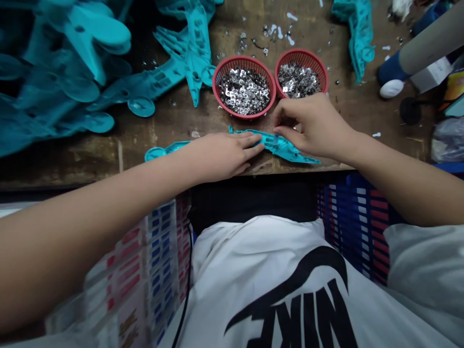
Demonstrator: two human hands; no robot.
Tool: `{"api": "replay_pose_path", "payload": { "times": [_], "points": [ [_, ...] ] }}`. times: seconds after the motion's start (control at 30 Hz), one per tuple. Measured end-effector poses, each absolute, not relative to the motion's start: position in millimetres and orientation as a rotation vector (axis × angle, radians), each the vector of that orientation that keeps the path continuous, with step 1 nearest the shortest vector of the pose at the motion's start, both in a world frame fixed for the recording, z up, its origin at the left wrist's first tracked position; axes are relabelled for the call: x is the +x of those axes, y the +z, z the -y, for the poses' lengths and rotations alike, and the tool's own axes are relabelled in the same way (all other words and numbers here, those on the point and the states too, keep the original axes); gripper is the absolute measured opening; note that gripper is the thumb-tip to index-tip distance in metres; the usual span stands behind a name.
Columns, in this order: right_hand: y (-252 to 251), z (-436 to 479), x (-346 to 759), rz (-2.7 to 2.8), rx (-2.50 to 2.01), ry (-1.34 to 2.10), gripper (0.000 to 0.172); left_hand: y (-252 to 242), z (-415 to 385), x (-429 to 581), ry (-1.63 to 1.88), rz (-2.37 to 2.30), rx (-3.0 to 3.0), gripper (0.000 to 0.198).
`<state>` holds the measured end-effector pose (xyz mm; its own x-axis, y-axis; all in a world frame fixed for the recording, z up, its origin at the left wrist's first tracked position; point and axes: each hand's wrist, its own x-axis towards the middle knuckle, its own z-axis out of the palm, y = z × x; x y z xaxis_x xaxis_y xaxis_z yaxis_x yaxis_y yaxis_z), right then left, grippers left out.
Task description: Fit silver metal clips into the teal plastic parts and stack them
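We've got the left hand [221,154] spread flat, pinning the teal plastic part [292,151] steady. The right hand [311,126] pinches closed on a small metal piece [276,137], nicely controlled.

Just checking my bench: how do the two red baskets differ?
The left basket sits nearer the front edge of the wooden bench than the right basket. The left basket's metal pieces look brighter, the right basket's darker. The right hand is closer to the right basket. Both are round red mesh baskets holding small metal pieces.

Left hand [221,154] hides turquoise piece [286,147] middle; metal bits [243,91] too small to tell
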<state>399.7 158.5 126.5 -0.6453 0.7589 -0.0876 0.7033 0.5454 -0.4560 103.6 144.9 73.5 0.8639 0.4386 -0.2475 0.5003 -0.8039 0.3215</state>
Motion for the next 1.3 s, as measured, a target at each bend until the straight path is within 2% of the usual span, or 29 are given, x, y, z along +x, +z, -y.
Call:
{"api": "replay_pose_path", "payload": {
  "times": [0.13,0.37,0.6,0.83,0.97,1.07,1.2,1.3],
  "points": [
    [135,-157,393,2.779,-1.442,0.810,0.022,79,-145,104,-0.340,-0.674,2.658,0.076],
    [151,-153,396,2.378,-1.689,0.744,0.036,80,-146,104,-0.335,-0.698,2.612,0.084],
    [140,-155,391,2.424,-1.692,0.746,0.042,80,-146,104,-0.350,-0.666,2.650,0.084],
    [129,-157,389,2.482,-1.570,0.815,0.038,81,-147,105,-0.357,-0.679,2.640,0.085],
    [142,-166,396,2.536,-1.670,0.574,0.044,86,-145,107,-0.419,-0.694,2.665,0.086],
    [144,-175,397,2.828,-1.686,0.409,0.045,85,-143,107,-0.413,-0.698,2.696,0.083],
    [139,-173,385,3.115,-1.808,0.311,0.049,81,-143,106,-0.392,-0.685,2.724,0.079],
    [134,-161,374,3.191,-1.653,0.329,0.051,79,-144,106,-0.377,-0.693,2.751,0.080]
  ]
}}
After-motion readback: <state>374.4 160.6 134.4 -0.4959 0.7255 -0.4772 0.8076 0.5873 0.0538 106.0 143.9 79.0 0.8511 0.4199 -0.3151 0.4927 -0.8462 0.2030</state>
